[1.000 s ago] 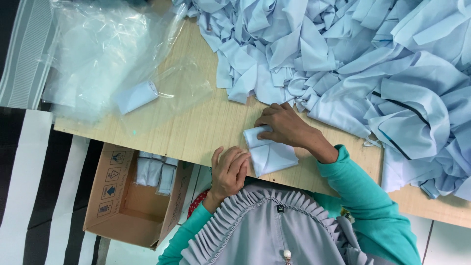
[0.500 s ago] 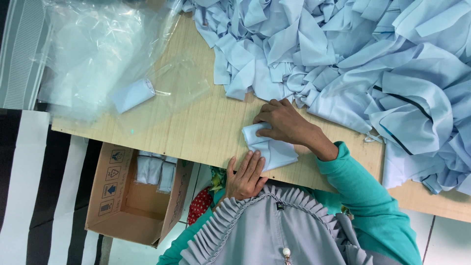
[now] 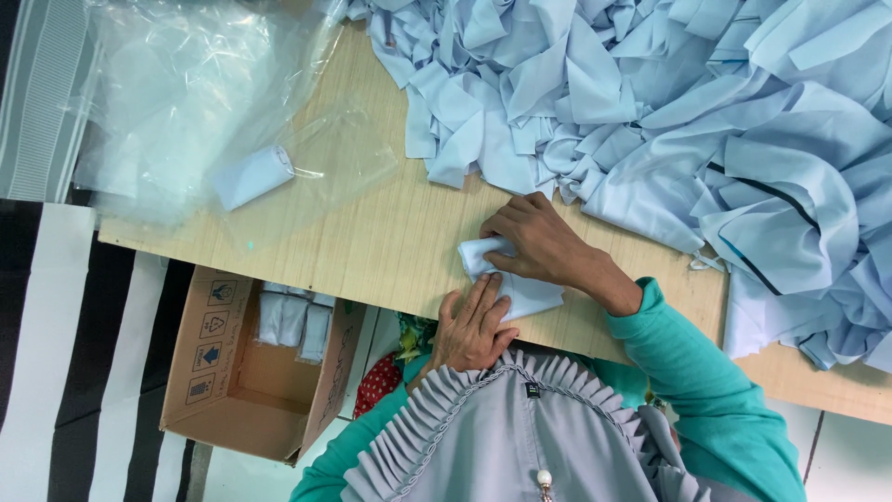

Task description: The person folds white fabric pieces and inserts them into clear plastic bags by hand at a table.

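Item: folded cloth (image 3: pixel 531 294), pale blue, small, lying flat on the table (image 3: pixel 390 246) at its near edge, directly under both hands

Right hand (image 3: pixel 544 244): lying on the far end of the cloth, fingers together and curled, pressing the fold down; not closed around it

Left hand (image 3: pixel 474 327): resting palm down, fingers spread and flat, fingertips touching the near edge of the cloth; holding nothing

Step in hand, as judged: the cloth is being folded and flattened into a compact packet; the fold is looking nearly closed, with one loose end sticking out to the right of the left hand

Next move, as judged: it is calling for steady pressure from the right hand while the left is tucking or smoothing that loose end, so that the packet is not springing open

Nearby:
- pile (image 3: pixel 650 102) of unfolded pale blue cloth, just beyond the right hand and to its right, nearly touching the knuckles
- clear bag (image 3: pixel 334 163) holding one folded piece (image 3: pixel 253 177), well to the left of both hands
- loose plastic (image 3: pixel 177 84), farther left and beyond that bag
- box (image 3: pixel 237 395), cardboard, open, below the table edge to the left of the left hand, holding a few bagged packets (image 3: pixel 295 318)
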